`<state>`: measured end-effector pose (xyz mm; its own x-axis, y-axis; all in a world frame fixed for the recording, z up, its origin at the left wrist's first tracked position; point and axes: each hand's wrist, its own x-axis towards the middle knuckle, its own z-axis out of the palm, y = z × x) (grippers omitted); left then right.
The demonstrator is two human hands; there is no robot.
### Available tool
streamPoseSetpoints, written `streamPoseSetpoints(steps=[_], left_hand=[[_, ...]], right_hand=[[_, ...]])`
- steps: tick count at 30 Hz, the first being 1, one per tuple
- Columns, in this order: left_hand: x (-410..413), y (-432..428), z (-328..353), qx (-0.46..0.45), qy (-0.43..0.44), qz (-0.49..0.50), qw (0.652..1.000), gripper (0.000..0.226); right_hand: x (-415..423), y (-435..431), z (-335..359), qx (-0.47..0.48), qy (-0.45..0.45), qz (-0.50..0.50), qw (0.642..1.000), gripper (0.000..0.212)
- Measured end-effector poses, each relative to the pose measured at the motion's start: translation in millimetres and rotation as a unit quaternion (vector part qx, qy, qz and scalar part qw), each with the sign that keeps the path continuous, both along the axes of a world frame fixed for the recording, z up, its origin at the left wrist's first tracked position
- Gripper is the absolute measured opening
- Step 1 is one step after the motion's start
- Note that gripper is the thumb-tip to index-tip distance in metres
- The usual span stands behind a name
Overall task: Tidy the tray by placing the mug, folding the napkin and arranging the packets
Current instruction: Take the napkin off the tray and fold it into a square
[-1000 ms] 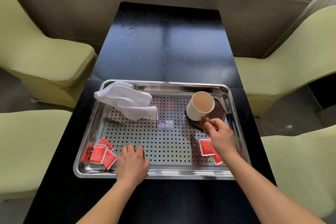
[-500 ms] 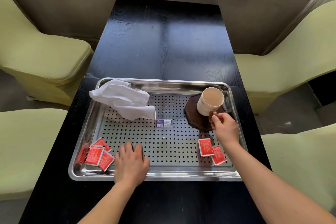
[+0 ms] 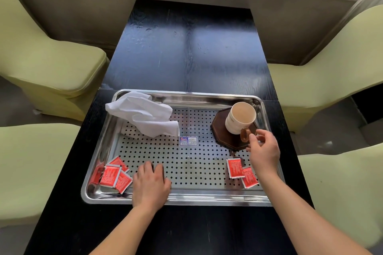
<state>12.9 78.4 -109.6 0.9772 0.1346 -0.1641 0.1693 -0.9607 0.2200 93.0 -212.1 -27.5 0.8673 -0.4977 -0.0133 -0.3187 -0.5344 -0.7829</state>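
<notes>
Tray point(image 3: 186, 200) is a shiny steel one with a perforated floor, sitting on the near end of a black table point(image 3: 186, 47) with pale green chairs point(image 3: 51, 64) on both sides. The mug point(image 3: 238, 120) is in the far right corner, cream coloured with a brown handle point(image 3: 244, 137), standing upright on a dark octagonal coaster point(image 3: 221, 130), handle pointing back toward the person. The right hand point(image 3: 264, 151) is just beside that handle with its fingers loosely curled and nothing in them. The thumb tip is right up against the handle, but honestly I can't tell if it's touching, and the handle isn't between thumb and fingers, so no grip. The left hand point(image 3: 150, 186) lies flat, palm down, over the near rim, fingers straight and resting on the perforated floor. The napkin point(image 3: 143, 116) is a crumpled white heap in the far left corner, partly draped over the rim, not folded. The red packets come in two lots: a few overlapping in the near left corner point(image 3: 112, 176), just left of the left hand, and two overlapping at the near right point(image 3: 235, 167), next to the right wrist. There's also a little blue and white sticker point(image 3: 188, 141) about mid-tray.
</notes>
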Motion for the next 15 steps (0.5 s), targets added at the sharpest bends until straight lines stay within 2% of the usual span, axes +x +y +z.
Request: streamPoseSetpoints(steps=[4,8,12,15], left_hand=[[-0.7,4.5,6.9,-0.016,-0.014,-0.012,1.000,0.030],[-11.3,15.1,16.1,-0.040,-0.026,-0.016,0.999,0.031],[-32.7,28.7,24.7,-0.041,-0.041,-0.016,0.998,0.028],[-52.4,45.7,24.6,-0.031,-0.046,0.002,0.998,0.028]], right_hand=[[-13.0,21.0,8.9,-0.061,-0.059,0.074,0.994,0.013],[-2.0,68.3,11.2,-0.065,-0.027,0.206,0.976,0.021],[31.1,137.6,9.3,-0.082,0.088,0.331,0.936,0.063],[56.0,191.7,5.6,-0.159,0.091,0.389,0.903,0.096]])
